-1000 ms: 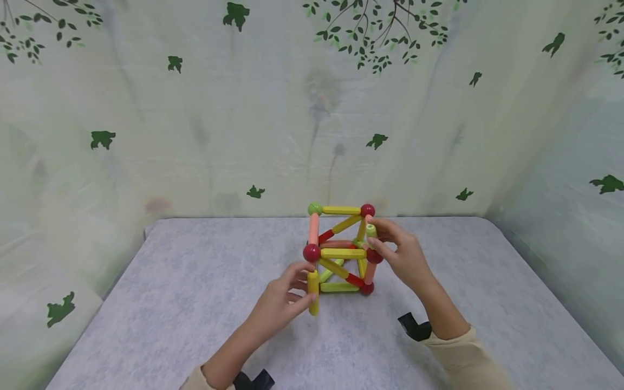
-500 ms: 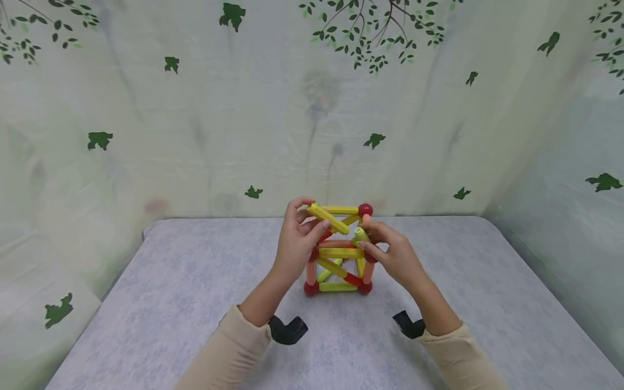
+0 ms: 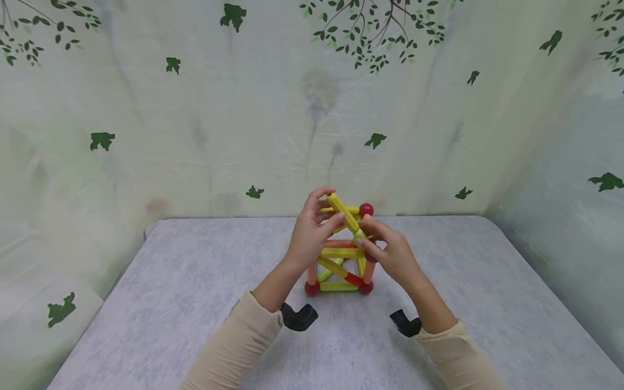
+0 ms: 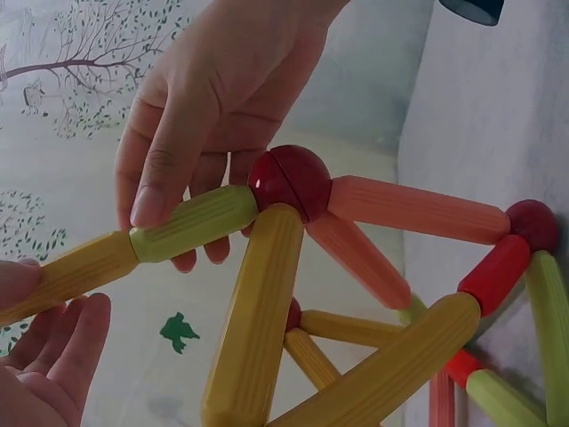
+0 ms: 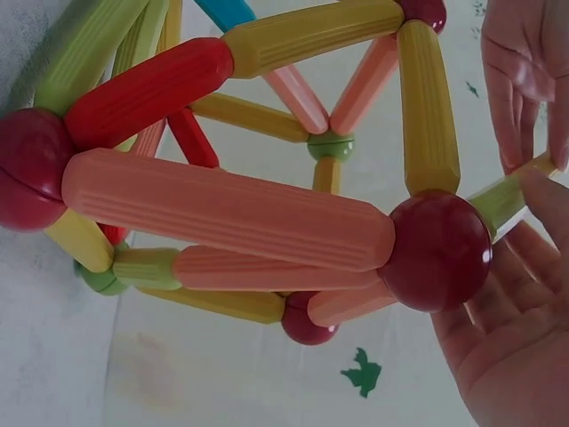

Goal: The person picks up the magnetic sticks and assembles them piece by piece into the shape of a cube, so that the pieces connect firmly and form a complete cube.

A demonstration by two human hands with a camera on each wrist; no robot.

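Observation:
My left hand (image 3: 309, 233) pinches a long yellow magnetic stick (image 3: 344, 211) between thumb and fingers, tilted down to the right. Its lower end meets a short light-green stick (image 4: 196, 222), which my right hand (image 3: 394, 253) holds between thumb and fingertips. In the left wrist view the two sticks line up end to end, and the green one joins a red ball (image 4: 289, 182) at an upper corner. That corner belongs to a box-shaped frame (image 3: 340, 253) of yellow, salmon, red and green sticks with red and green balls. The left hand hides its upper left part in the head view.
The frame stands on a grey-blue cloth-covered table (image 3: 209, 281), near its back edge. Behind it hangs a pale curtain (image 3: 273, 108) printed with leaves and branches. Black wrist mounts (image 3: 298, 317) stick out beneath both forearms.
My left hand has lifted the yellow stick from beside the frame's lower left, swinging it up and right until it meets the green stick. The right hand has tilted the green stick leftward.

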